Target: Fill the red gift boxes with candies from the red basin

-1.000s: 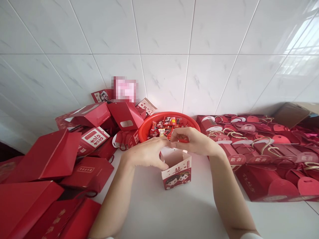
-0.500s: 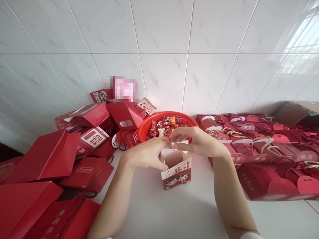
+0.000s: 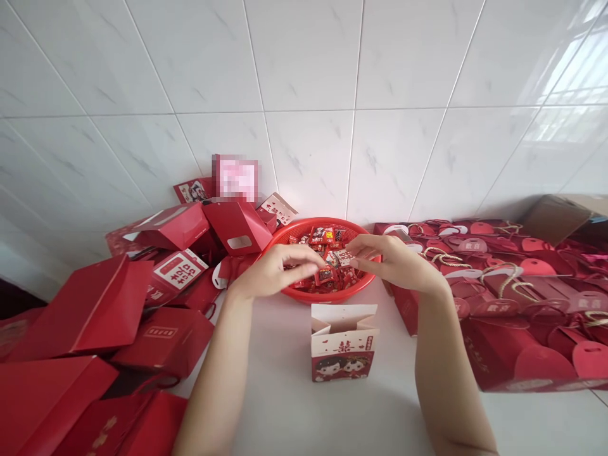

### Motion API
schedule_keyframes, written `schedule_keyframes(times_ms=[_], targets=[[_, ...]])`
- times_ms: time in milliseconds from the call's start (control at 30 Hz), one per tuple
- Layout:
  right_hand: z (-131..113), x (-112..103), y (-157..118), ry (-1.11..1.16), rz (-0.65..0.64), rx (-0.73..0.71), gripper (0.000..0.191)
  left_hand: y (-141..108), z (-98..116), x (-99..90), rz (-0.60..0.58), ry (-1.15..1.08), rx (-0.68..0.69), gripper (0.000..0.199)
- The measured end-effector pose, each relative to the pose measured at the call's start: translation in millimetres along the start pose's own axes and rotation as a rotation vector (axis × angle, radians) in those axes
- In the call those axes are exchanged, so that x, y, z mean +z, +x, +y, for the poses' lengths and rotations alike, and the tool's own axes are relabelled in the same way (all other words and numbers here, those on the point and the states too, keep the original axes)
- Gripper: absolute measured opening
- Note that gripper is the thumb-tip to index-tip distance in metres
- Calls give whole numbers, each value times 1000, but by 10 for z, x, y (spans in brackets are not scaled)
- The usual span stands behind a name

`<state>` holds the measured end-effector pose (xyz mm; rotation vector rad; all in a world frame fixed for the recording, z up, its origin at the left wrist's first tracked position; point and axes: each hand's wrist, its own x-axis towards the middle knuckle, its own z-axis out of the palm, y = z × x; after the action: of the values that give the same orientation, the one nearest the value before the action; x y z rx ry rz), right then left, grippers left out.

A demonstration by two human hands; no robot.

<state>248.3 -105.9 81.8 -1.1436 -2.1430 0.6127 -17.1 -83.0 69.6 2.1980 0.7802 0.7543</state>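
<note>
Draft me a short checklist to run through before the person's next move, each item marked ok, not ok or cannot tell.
1. Small printed box upright on the white surface: ok.
2. Box top open: ok, its mouth is uncovered.
3. Box bottom visible, to check contents: cannot tell, the front panel hides it.
4. Red basket stocked: ok, many wrapped packets lie in it.
5. Left-hand grip and right-hand grip at the basket, fingers parted: ok.
6. A hand steadying the box: not ok, both are away from it.
</note>
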Motion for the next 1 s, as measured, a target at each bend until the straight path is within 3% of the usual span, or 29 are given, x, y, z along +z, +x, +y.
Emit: schedule_keyframes(times_ms=[67, 100, 167, 233, 267, 333, 433, 567, 633, 733, 867, 1000], targets=[[24, -2, 13, -26, 0, 26, 23, 98, -303, -56, 144, 12, -144, 32], [34, -1, 18, -39, -2, 38, 22, 162, -458, -66, 139, 26, -219, 35], [50, 2, 28, -61, -10, 53, 21, 314, -724, -48, -17, 98, -381, 36], [62, 7, 37, -71, -27, 53, 19, 478, -883, 10, -291, 245, -497, 35], [67, 10, 42, -73, -39, 52, 19, 558, -918, 46, -414, 320, -531, 40], [78, 15, 51, -80, -59, 57, 19, 703, -918, 120, -545, 446, -582, 60], [96, 22, 66, -101, -77, 84, 21, 860, -844, 210, -588, 518, -603, 90], [132, 38, 86, -107, -97, 107, 20, 953, -780, 311, -688, 533, -602, 104], [152, 48, 97, -105, -106, 114, 21, 959, -781, 359, -707, 560, -607, 104], [173, 62, 112, -119, -118, 109, 22, 944, -817, 407, -644, 593, -554, 95], [172, 70, 118, -128, -140, 112, 21, 927, -871, 421, -613, 533, -443, 69], [164, 73, 116, -121, -137, 113, 21, 937, -861, 430, -671, 399, -402, 40]])
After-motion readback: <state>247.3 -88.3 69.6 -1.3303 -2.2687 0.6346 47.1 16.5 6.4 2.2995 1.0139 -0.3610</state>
